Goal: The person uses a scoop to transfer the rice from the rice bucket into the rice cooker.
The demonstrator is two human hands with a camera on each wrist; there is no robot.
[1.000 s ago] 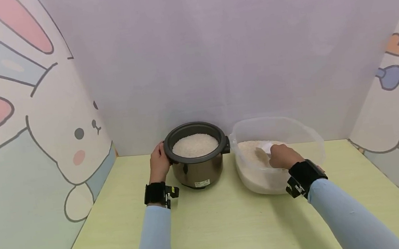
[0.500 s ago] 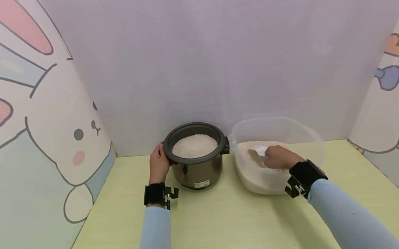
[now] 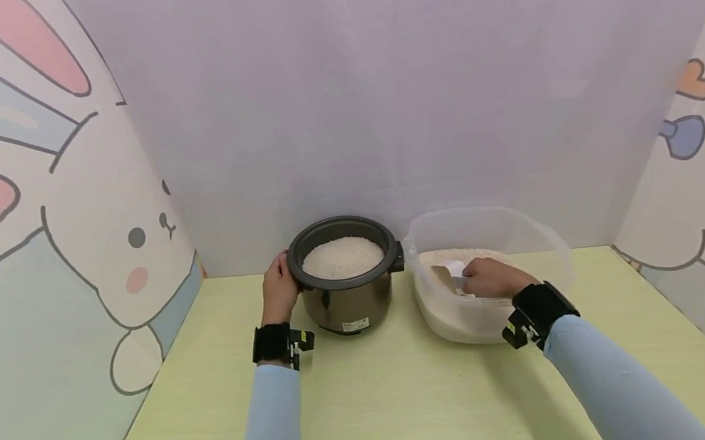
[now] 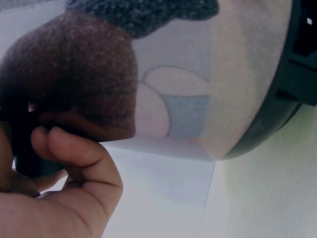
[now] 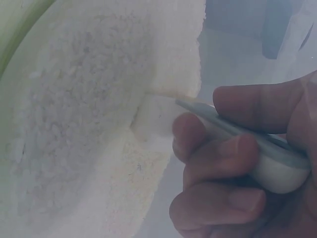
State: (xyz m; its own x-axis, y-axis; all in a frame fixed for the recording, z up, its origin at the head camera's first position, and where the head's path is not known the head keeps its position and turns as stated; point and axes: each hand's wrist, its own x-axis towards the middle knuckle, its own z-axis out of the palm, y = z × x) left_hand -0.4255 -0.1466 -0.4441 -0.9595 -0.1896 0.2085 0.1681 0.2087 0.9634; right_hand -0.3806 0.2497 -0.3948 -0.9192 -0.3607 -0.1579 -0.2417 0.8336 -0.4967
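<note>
A dark rice cooker (image 3: 348, 305) stands against the back wall, with white rice (image 3: 342, 258) heaped inside its grey rim. My left hand (image 3: 279, 288) grips the black side handle (image 4: 37, 148), fingers curled round it. Right of the cooker is a clear plastic tub (image 3: 521, 227) partly filled with rice (image 3: 449, 314). My right hand (image 3: 494, 278) reaches over its front rim and holds a white scoop (image 3: 454, 268) by the handle. Seen through the tub wall in the right wrist view, the thumb and fingers wrap the scoop's handle (image 5: 282, 173); its front end is sunk in the rice.
Both vessels sit on a pale yellow-green table (image 3: 410, 400). A lilac backdrop (image 3: 392, 101) rises right behind them. Side panels with cartoon animals, such as a rabbit (image 3: 103, 239), close in the left and right.
My right hand has moved left with the scoop, further into the tub, and the scoop dips lower in the rice. The left hand keeps its hold on the cooker.
</note>
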